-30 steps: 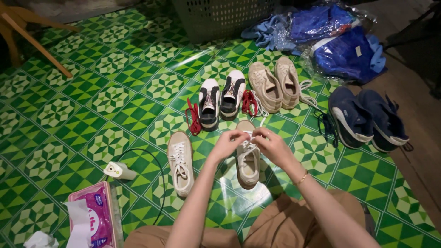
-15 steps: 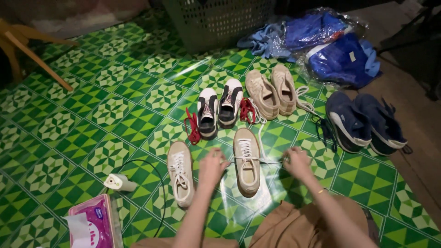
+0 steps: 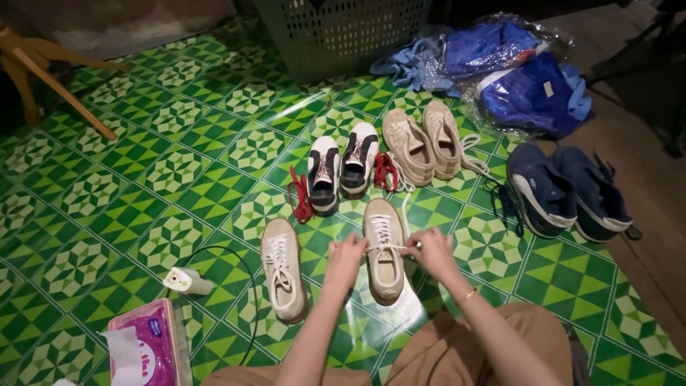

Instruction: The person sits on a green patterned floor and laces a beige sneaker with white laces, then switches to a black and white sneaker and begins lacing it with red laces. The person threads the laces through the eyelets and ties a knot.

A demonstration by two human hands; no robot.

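Observed: the left hand (image 3: 348, 255) and the right hand (image 3: 431, 250) sit either side of a cream canvas lace-up sneaker (image 3: 384, 250) standing sole-down on the green and white patterned floor tiles (image 3: 128, 193). Each hand is closed in a pinch on one end of the white shoelace (image 3: 389, 248), which runs taut across the top of the shoe between them. Whether a knot has formed there cannot be told.

The matching cream sneaker (image 3: 281, 270) lies just beside the left forearm, laced. Beyond stand a black and white pair of sneakers (image 3: 341, 171) with loose red laces (image 3: 301, 193) beside them, a beige pair of sneakers (image 3: 421, 146) and a navy pair of sneakers (image 3: 568, 189). A small white plug on a black cable (image 3: 187, 281) and a pink tissue pack (image 3: 143, 350) lie near the left elbow.

Risks, as judged: uneven pull from the two hands could drag the light shoe sideways or leave lace ends of unequal length. A slipping pinch would slacken the lacing. The trailing white lace (image 3: 407, 187) from the beige pair lies near and could get caught up.
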